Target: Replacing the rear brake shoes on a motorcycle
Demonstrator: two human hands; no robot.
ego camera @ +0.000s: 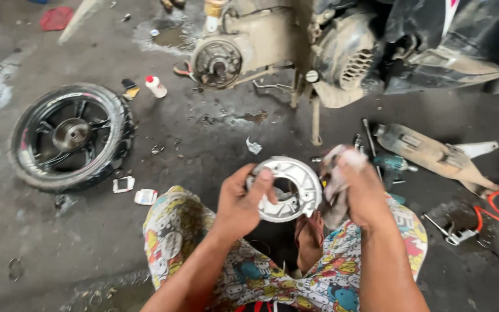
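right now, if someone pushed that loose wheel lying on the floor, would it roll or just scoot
The wheel lies flat on its side on the concrete floor, so a push would probably slide it rather than roll it. Its rubber tyre likely grips the rough, damp surface, so it may scoot little. With a metal rim and hub it looks fairly heavy and stiff; stood upright, it would probably roll easily.

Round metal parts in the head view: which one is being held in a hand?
The silver brake shoe set, gripped by the left hand. The wheel hub sits on the scooter; the tyre lies on the floor.
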